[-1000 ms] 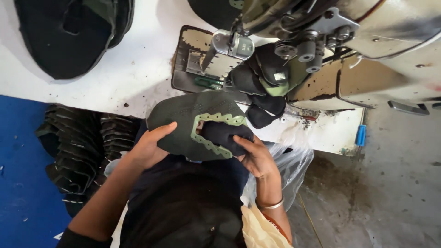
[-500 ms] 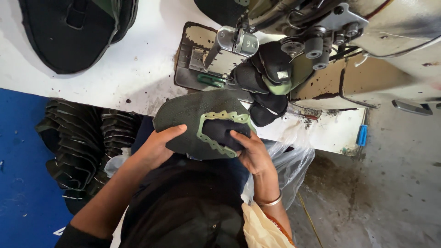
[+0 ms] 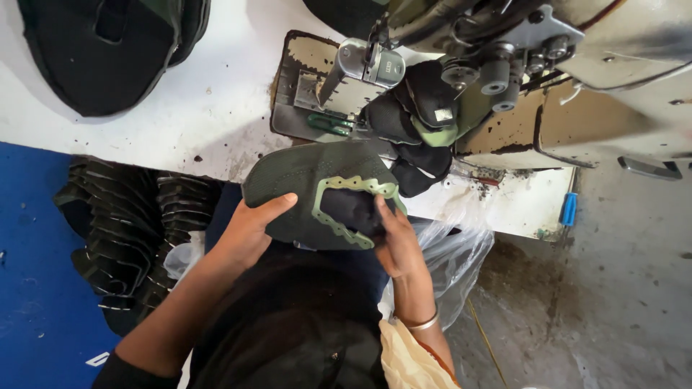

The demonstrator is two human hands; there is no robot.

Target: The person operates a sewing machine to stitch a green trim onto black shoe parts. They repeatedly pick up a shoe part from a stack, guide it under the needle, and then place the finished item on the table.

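I hold a dark green knitted shoe upper (image 3: 295, 184) with a light green trim (image 3: 349, 209) around its black opening, just below the edge of the white work table (image 3: 209, 108). My left hand (image 3: 249, 230) grips its left side, thumb on top. My right hand (image 3: 396, 241) clasps the right side at the trim, a bangle on that wrist. The upper lies flat, its top edge close to the metal plate (image 3: 303, 86) of a sewing machine (image 3: 504, 57).
Black and green fabric pieces (image 3: 425, 122) bunch under the machine head. A pile of black uppers (image 3: 108, 50) lies on the table at top left. Stacked dark pieces (image 3: 122, 223) sit by a blue surface (image 3: 29, 274) at left. Clear plastic bag (image 3: 450, 259) hangs at right.
Both hands have kept hold of the upper and turned it a little. Its toe end has shifted to the right, nearer the machine plate.
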